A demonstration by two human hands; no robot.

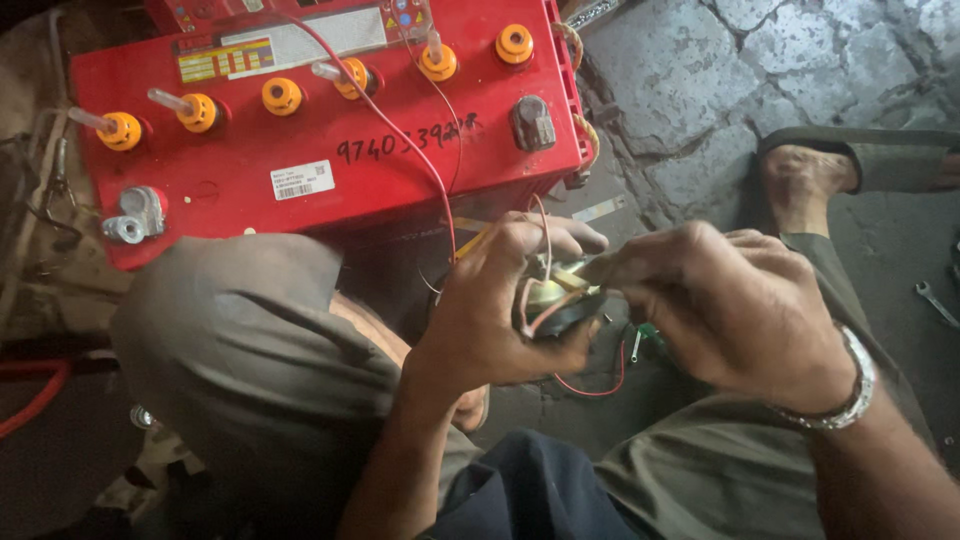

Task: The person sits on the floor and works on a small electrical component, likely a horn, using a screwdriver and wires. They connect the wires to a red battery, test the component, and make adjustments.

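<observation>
Both grips, left hand (490,300) and right hand (730,300), clenched on round wired part (556,298) (red battery (320,110) edge close ahead).

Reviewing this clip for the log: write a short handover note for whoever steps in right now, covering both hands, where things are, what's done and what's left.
Left hand: closed grip around a small round wired component, held above the lap.
Right hand: fingertips pinched at the component's top; what they pinch is hidden.
Things: red battery on the ground ahead, orange caps on top; thin red wire runs from it toward the hands. Spanner lies on the floor at right.
Done: component picked up, wire lying across the battery.
Left: whether any wire is joined cannot be seen; check the connection.
</observation>
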